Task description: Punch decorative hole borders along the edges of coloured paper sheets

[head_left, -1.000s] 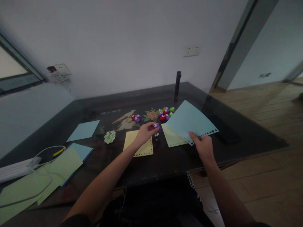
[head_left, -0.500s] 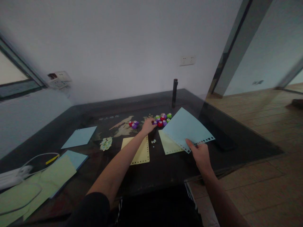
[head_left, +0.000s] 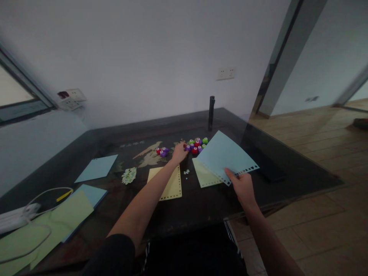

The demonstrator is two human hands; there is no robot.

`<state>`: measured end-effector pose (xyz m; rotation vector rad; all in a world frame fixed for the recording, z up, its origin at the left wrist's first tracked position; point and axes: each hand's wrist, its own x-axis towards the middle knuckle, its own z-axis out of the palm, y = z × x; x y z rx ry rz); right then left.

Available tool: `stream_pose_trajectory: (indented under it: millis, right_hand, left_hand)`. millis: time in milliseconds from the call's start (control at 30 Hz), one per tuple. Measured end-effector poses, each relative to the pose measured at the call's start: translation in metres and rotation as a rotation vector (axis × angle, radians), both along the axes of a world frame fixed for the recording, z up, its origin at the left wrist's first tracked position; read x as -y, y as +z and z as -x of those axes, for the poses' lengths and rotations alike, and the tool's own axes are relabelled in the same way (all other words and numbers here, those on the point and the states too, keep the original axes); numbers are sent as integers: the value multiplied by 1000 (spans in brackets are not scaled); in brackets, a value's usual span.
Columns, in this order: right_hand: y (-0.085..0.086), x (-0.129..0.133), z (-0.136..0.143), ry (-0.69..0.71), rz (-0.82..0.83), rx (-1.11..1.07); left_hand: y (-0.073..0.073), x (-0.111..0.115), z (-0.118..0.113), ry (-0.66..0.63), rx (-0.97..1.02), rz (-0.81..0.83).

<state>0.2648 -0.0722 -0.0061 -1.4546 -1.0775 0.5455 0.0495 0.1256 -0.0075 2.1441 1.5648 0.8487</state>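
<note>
The left hand (head_left: 179,153) touches the purple piece (head_left: 188,148) at the left of the cluster (head_left: 197,144), grip unclear; gentle fingers would spare its neighbours. Right of it, the right hand (head_left: 243,188) pinches the blue sheet (head_left: 225,155).

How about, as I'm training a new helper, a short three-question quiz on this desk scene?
1. Multiple choice. What colour is the sheet that the right hand holds?
a) yellow
b) blue
c) red

2. True or false? The black stick stands upright on the table.

3. Fill the gap. The toy right by the fingertips of the left hand, at the left side of the larger cluster, is ____.

Key: 1. b; 2. true; 3. purple
</note>
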Motion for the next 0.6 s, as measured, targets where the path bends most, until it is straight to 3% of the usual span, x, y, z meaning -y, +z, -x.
stream_pose_trajectory:
  millis: [133, 367, 467, 600]
  right_hand:
    - [-1, 0, -1, -11, 14, 27]
    - [0, 1, 0, -19, 30, 37]
    - [-3, -1, -1, -20, 20, 21]
    - [-6, -2, -1, -19, 13, -20]
  left_hand:
    - [8, 16, 13, -74, -2, -68]
    - [19, 78, 52, -407, -83, 45]
    - [17, 95, 58, -441, -167, 85]
    - [13, 100, 56, -425, -231, 55]
